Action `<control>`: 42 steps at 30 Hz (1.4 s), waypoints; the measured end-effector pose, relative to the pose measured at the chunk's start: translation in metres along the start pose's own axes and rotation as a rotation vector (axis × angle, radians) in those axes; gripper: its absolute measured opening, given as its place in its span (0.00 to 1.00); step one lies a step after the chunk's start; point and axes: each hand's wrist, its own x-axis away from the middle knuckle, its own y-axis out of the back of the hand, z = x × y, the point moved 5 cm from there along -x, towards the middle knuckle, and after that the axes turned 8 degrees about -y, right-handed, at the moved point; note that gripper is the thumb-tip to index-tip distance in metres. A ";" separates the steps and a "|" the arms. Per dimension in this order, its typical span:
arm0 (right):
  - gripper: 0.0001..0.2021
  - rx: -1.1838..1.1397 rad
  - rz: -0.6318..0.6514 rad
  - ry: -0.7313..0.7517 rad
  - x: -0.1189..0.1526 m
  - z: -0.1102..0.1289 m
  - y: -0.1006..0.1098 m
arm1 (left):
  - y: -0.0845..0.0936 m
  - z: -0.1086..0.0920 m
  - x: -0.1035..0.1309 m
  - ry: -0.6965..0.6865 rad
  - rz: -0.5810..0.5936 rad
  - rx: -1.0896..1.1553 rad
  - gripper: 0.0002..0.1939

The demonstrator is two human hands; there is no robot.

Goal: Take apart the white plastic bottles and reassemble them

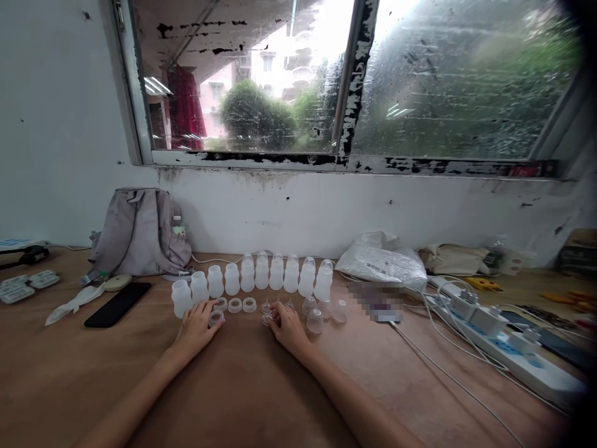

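Several white translucent bottles (232, 279) stand in a curved row; those toward the right have clear domed caps on top. My left hand (198, 325) has its fingers closed round a translucent ring (216, 318) at the left. Beside it lie more rings (235, 305) in front of the bottles. My right hand (288, 326) pinches a clear nipple (267, 318) near the middle, with other nipples (265, 305) just behind, partly hidden by the fingers. To the right of that hand sit several loose clear domed caps (314, 321).
At the left are a grey backpack (135, 233), a black phone (118, 305) and a white wrapper (77, 303). A plastic bag (382, 264) lies by the wall. Cables run from a power strip (522, 351) at the right, beside a charging phone (383, 308).
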 end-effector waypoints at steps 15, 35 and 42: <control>0.06 -0.041 -0.072 0.156 0.029 -0.001 0.033 | 0.021 -0.043 -0.138 -0.032 -0.254 -0.132 0.23; 0.11 -0.452 -0.099 0.059 0.036 0.015 0.068 | 0.043 -0.141 -0.031 -0.422 -0.566 0.468 0.23; 0.21 -0.418 -0.088 0.212 0.049 0.033 0.070 | 0.048 -0.159 -0.016 -0.759 -0.586 0.444 0.25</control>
